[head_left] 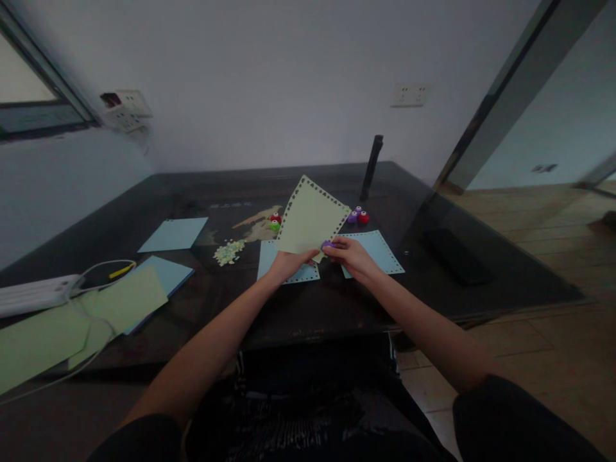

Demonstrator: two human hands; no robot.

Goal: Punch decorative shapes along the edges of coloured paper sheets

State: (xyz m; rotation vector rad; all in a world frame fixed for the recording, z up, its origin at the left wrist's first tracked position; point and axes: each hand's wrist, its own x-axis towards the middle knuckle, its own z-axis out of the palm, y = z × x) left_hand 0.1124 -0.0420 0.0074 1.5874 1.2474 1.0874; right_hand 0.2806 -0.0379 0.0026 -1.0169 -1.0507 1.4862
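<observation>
My left hand (pixel 287 262) holds a pale green paper sheet (pixel 310 218) upright by its lower edge; the sheet's borders are punched with a row of small holes. At the sheet's lower right corner, my right hand (pixel 350 254) grips a small purple paper punch (pixel 328 244). Two light blue sheets with punched edges lie flat on the dark table beneath my hands, one under the left hand (pixel 267 255) and one to the right (pixel 380 250).
Small punches lie nearby: red and green (pixel 275 221), purple and red (pixel 359 216). A pile of paper bits (pixel 228 251) sits left of centre. Blue sheets (pixel 174 233) and green sheets (pixel 120 300) lie left, by a white power strip (pixel 33 295). A dark upright post (pixel 371 167) stands behind.
</observation>
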